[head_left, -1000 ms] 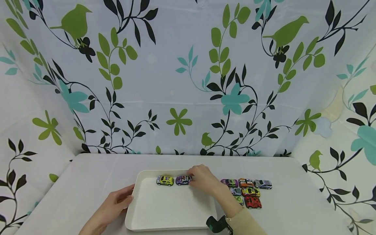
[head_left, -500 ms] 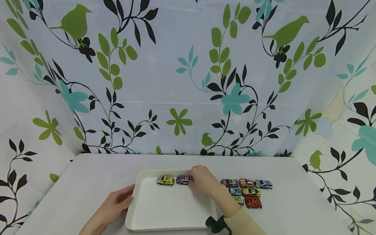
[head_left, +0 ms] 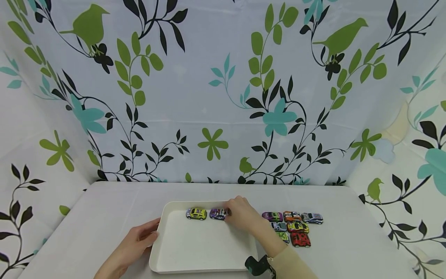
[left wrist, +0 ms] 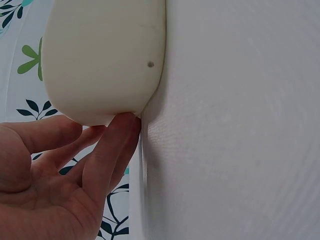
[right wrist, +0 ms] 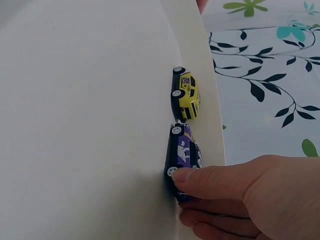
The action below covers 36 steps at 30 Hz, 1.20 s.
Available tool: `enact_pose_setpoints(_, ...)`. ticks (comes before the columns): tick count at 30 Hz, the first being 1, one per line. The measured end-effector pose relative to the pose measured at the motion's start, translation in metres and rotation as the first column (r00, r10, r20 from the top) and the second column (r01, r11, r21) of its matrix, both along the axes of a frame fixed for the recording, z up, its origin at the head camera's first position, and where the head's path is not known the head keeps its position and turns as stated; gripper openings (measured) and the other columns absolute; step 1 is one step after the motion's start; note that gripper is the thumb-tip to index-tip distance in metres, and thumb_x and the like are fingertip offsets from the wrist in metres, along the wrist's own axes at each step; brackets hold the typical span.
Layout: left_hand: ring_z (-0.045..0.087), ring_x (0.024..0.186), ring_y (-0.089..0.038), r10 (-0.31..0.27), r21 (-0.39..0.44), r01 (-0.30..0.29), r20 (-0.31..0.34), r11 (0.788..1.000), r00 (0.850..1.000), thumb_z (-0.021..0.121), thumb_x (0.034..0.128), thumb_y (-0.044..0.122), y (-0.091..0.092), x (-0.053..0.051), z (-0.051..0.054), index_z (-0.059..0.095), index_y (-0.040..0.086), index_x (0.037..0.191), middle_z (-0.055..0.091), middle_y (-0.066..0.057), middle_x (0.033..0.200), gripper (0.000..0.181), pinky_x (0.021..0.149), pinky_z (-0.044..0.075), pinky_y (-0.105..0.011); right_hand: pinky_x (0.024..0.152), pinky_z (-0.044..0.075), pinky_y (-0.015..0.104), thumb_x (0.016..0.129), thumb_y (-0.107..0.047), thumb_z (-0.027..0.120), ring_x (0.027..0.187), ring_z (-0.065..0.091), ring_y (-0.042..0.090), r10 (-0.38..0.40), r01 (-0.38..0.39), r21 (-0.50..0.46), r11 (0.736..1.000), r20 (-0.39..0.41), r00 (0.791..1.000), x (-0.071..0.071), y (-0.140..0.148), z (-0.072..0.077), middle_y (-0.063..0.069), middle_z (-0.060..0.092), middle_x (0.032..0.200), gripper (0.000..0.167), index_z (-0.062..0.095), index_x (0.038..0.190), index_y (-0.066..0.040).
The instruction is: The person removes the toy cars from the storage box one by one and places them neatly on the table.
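My left hand (head_left: 137,242) holds the left edge of a white tray (head_left: 202,263); in the left wrist view its thumb and fingers (left wrist: 112,145) meet the tray's outer wall, close to the tabletop. With my right hand (head_left: 242,215) I pinch a purple toy car (right wrist: 184,150) at one end, thumb on its side. This car rests along the tray's far wall, and the hand hides part of it. Beside it, nearly end to end, stands a yellow toy car (head_left: 196,214), untouched.
Right of the tray, several toy cars stand grouped on the white table (head_left: 348,240), among them a red car (head_left: 300,239), an orange car (head_left: 292,216) and a silver-blue car (head_left: 312,218). My right forearm partly covers this group. A patterned curtain (head_left: 195,97) hangs behind.
Almost nothing differs. The right hand stays on the purple car, shifting very slightly to the right; the left hand keeps its place on the tray.
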<state>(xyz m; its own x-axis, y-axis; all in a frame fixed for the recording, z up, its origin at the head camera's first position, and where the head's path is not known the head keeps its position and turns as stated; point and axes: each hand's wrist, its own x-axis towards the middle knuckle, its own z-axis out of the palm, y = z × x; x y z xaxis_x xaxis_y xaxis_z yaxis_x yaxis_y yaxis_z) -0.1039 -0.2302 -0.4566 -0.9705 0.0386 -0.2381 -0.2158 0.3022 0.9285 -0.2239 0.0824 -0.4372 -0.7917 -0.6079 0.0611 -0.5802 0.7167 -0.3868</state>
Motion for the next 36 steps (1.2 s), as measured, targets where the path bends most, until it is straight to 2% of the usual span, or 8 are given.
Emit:
enact_pose_setpoints(6,0.059,0.124,-0.039,0.052,-0.028,-0.051,0.020,0.998,0.998,0.055,0.1014,0.008,0.003,-0.001,-0.001,0.040,-0.005,0.149,0.046,-0.031,0.147,0.051,0.089,0.059,-0.046,0.061,0.043,0.023,0.084,-0.008,0.077,0.067,0.049,0.008,-0.023,0.023,0.003,1.000,0.027,0.999,0.002,0.002,0.004,0.001,0.072,0.084,0.018,0.077,0.102,-0.005)
enact_pose_setpoints(11,0.060,0.122,-0.038,0.048,-0.037,-0.047,0.013,0.998,0.999,0.055,0.1011,0.008,0.002,-0.001,-0.001,0.040,-0.006,0.149,0.047,-0.031,0.146,0.052,0.088,0.059,-0.046,0.059,0.043,0.022,0.085,-0.010,0.077,0.067,0.049,0.008,-0.024,0.024,-0.009,1.000,0.028,0.999,0.004,0.005,0.007,0.000,0.071,0.083,0.019,0.077,0.103,-0.005)
enact_pose_setpoints(16,0.058,0.124,-0.039,0.031,-0.043,-0.031,0.004,0.999,1.000,0.054,0.1021,0.008,0.002,-0.002,-0.001,0.037,-0.007,0.149,0.045,-0.033,0.147,0.052,0.088,0.059,-0.046,0.064,0.049,0.023,0.086,-0.010,0.076,0.072,0.054,0.008,-0.010,0.010,-0.030,0.999,0.022,1.000,0.007,0.010,0.009,0.003,0.074,0.090,0.021,0.076,0.107,-0.006)
enact_pose_setpoints(22,0.058,0.124,-0.040,0.039,-0.050,-0.039,-0.003,0.998,0.999,0.053,0.1023,0.007,0.003,-0.002,-0.001,0.037,-0.007,0.149,0.045,-0.033,0.146,0.051,0.089,0.059,-0.047,0.080,0.058,0.034,0.087,-0.009,0.076,0.092,0.069,0.018,0.003,-0.004,-0.059,0.998,-0.009,1.000,0.007,0.016,0.010,0.007,0.076,0.102,0.022,0.075,0.108,-0.004)
enact_pose_setpoints(26,0.058,0.124,-0.040,0.033,-0.049,-0.033,-0.006,0.998,0.999,0.053,0.1023,0.007,0.003,-0.001,-0.001,0.037,-0.007,0.149,0.045,-0.033,0.147,0.052,0.088,0.059,-0.047,0.085,0.058,0.037,0.088,-0.010,0.076,0.099,0.069,0.021,0.008,-0.009,-0.070,0.997,-0.016,1.000,0.008,0.021,0.012,0.008,0.076,0.106,0.022,0.075,0.109,-0.004)
enact_pose_setpoints(36,0.059,0.123,-0.039,0.051,-0.051,-0.051,-0.003,0.997,0.999,0.056,0.1007,0.007,0.004,0.000,-0.001,0.041,-0.005,0.148,0.047,-0.031,0.146,0.051,0.087,0.059,-0.046,0.088,0.058,0.041,0.088,-0.010,0.075,0.102,0.068,0.023,-0.021,0.017,-0.115,0.993,-0.034,0.999,0.012,0.036,0.014,0.007,0.075,0.107,0.022,0.075,0.110,-0.005)
